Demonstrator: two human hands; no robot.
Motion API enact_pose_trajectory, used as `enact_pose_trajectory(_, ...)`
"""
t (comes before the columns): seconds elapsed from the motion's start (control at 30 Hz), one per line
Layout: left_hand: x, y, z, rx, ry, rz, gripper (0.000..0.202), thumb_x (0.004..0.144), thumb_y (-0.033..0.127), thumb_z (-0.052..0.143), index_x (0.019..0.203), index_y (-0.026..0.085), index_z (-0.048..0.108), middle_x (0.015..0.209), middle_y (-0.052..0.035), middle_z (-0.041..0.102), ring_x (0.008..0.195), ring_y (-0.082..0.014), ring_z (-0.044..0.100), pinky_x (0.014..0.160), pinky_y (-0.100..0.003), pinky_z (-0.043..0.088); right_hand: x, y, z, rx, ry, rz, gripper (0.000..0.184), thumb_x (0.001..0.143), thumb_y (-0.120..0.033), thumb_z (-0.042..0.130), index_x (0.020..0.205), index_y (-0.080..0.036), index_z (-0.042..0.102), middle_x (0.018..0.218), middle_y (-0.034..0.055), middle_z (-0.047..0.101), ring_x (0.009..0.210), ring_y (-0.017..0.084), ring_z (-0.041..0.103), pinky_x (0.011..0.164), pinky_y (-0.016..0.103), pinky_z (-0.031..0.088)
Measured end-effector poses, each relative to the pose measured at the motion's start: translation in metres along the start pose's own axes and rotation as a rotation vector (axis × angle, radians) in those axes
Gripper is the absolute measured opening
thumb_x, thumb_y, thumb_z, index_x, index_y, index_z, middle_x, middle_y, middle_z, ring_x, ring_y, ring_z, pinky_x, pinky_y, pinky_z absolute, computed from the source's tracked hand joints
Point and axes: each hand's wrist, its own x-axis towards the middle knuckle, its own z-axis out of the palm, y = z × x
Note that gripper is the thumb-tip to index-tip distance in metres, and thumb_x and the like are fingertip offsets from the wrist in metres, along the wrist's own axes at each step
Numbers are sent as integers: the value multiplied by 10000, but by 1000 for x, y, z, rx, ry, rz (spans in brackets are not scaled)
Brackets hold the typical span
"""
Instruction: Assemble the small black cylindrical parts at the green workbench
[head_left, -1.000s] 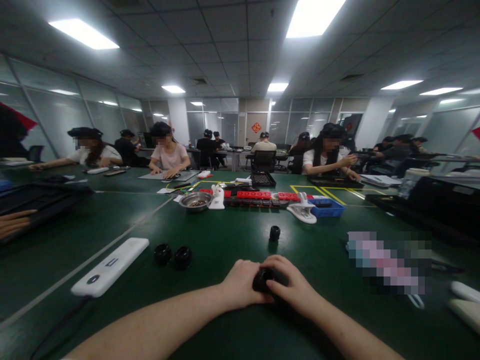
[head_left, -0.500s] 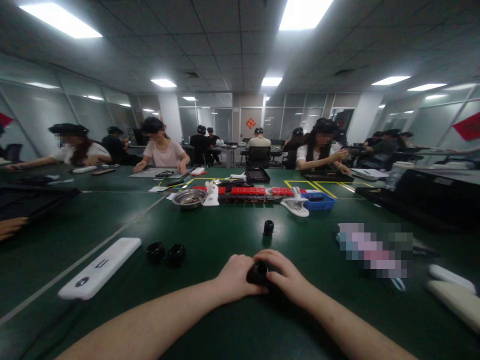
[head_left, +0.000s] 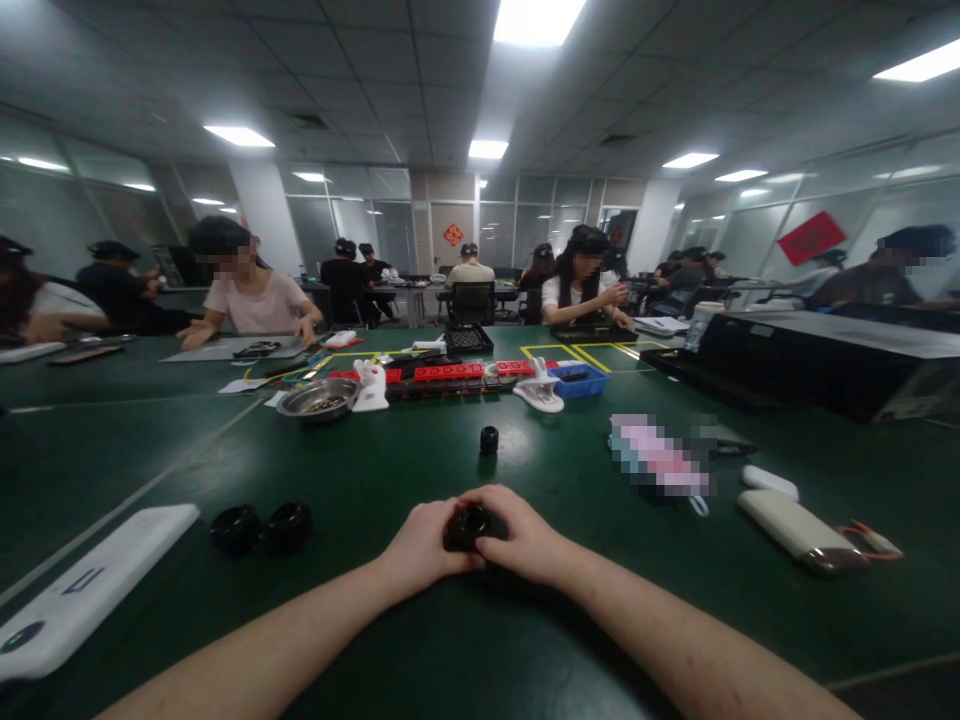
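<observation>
Between both hands, low over the green table (head_left: 390,640), is a glossy black round part (head_left: 469,522) with a hole in its middle. My left hand (head_left: 424,540) is closed on its left side. My right hand (head_left: 525,535) curls over the top and right of it, thumb at the near edge. Fingers cover much of the part. Straight ahead of the hands stands a smaller-looking black ribbed cylinder (head_left: 489,440). Off to the left, two similar black round parts, one (head_left: 235,528) beside the other (head_left: 289,525), rest on the tabletop.
At left lies a long white device (head_left: 105,580). Farther back are a metal bowl (head_left: 319,400) of small pieces, white clamps (head_left: 540,388), red strips (head_left: 450,371) and a blue bin (head_left: 581,382). A beige power bank (head_left: 799,530) lies right. Co-workers sit across the table.
My view has turned to the right, so the table items appear farther left. Both hands still hold the black part, which seems slightly tilted, showing its hole more.
</observation>
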Motion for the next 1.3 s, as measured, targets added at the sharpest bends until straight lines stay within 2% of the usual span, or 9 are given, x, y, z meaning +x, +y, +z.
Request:
enact_pose_trajectory(0.1, 1, -3, 1, 20, -24, -28, 410, 618, 516, 647, 827, 185, 527, 823, -1, 570, 759, -197, 531, 598, -243, 363, -2, 2, 1, 0, 85, 81, 581, 642, -222, 670, 1170, -156, 435, 1125, 100, 524, 1042, 227, 483, 904, 374, 376)
enact_pose_trajectory(0.2, 1, -3, 1, 33, -33, -32, 369, 632, 495, 641, 784, 184, 511, 777, 13, 552, 723, -180, 520, 580, -233, 347, 0, 0, 2, -78, 122, 129, 438, 632, -295, 690, 1013, -158, 524, 965, 68, 570, 913, 222, 525, 811, 366, 424)
enact_pose_trajectory(0.3, 1, -4, 2, 25, -23, -10, 377, 635, 473, 651, 845, 189, 518, 816, 9, 556, 745, -180, 516, 611, -241, 354, 1, -2, 1, -103, 45, 94, 258, 656, -183, 642, 902, -167, 569, 892, 46, 591, 872, 209, 534, 800, 354, 424)
enact_pose_trajectory(0.5, 2, -4, 2, 41, -16, 4, 378, 627, 503, 650, 754, 185, 489, 757, 12, 536, 686, -173, 504, 560, -232, 324, -1, 2, 3, 75, 70, 139, 626, 648, -190, 659, 1205, -163, 375, 1144, 98, 499, 1074, 226, 463, 927, 384, 355)
enact_pose_trajectory(0.63, 1, -3, 2, 60, -7, 4, 375, 628, 502, 649, 750, 188, 484, 744, 14, 531, 687, -174, 501, 562, -232, 316, 0, 4, 6, 27, 188, 146, 471, 607, -289, 711, 998, -180, 472, 942, 38, 534, 885, 199, 519, 797, 350, 425)
enact_pose_trajectory(0.77, 1, -4, 2, 31, -14, 9, 366, 644, 482, 641, 827, 191, 514, 800, 0, 550, 726, -182, 511, 594, -240, 342, 2, 3, 3, -1, 57, 132, 288, 637, -198, 666, 893, -180, 536, 874, 25, 570, 827, 193, 538, 753, 336, 438)
enact_pose_trajectory(0.97, 1, -4, 0, 34, -20, 11, 410, 637, 533, 631, 819, 186, 512, 805, -7, 555, 737, -198, 514, 598, -252, 343, -1, 7, 2, 116, 11, 101, 593, 686, -203, 636, 1224, -187, 387, 1165, 89, 504, 1096, 229, 458, 939, 400, 340)
enact_pose_trajectory(1.13, 1, -3, 1, 44, -23, -6, 388, 642, 531, 620, 774, 185, 502, 772, 2, 541, 710, -188, 511, 576, -243, 335, 0, 4, 5, -24, 145, 108, 405, 617, -279, 709, 963, -169, 530, 912, 42, 564, 868, 202, 531, 782, 347, 432)
enact_pose_trajectory(1.3, 1, -4, 2, 4, -7, 8, 410, 623, 480, 657, 879, 189, 524, 846, -8, 563, 770, -200, 521, 623, -257, 356, 2, 2, 1, 16, 23, 22, 354, 656, -82, 611, 993, -172, 553, 1007, 51, 581, 966, 195, 520, 878, 341, 391)
